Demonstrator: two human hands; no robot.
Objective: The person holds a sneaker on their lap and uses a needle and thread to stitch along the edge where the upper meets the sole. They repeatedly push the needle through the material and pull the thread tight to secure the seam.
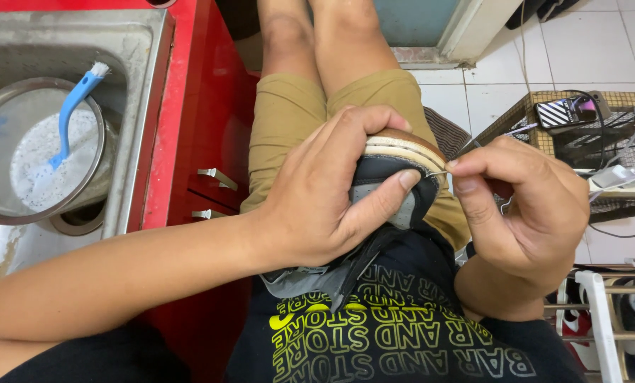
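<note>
Head view: we sit w/ khaki shorts point(289, 113) on, knees pointing away from the camera, and a shoe point(392, 177) rests on our lap over the right thigh. Its long axis runs from near the belly up and to the right, w/ the end we can see lifted toward the upper right; most of the rest is hidden under the palm. The sole edge faces up there: layered tan and cream bands, rubbery, curved like an arc. The upper is dark navy w/ a grey panel, soft-looking fabric or suede; can't tell which.

Our left hand point(317, 198) wraps the shoe from the left, fingers clenched around it, thumb pressed flat on the grey panel. Our right hand point(519, 213) sits just beside the sole edge, thumb and forefinger pinched on a thin needle point(439, 172), metal, v. slim, tip touching the seam under the sole band. Any thread is too fine to tell.

To the left, a red cabinet point(190, 142) w/ metal pulls, and a steel sink point(136, 106) holding a round metal basin point(5, 113) of foamy water w/ a blue brush point(73, 106) leaning in it. Right: wicker basket point(544, 138) w/ cables, white tiled floor point(601, 50).
</note>
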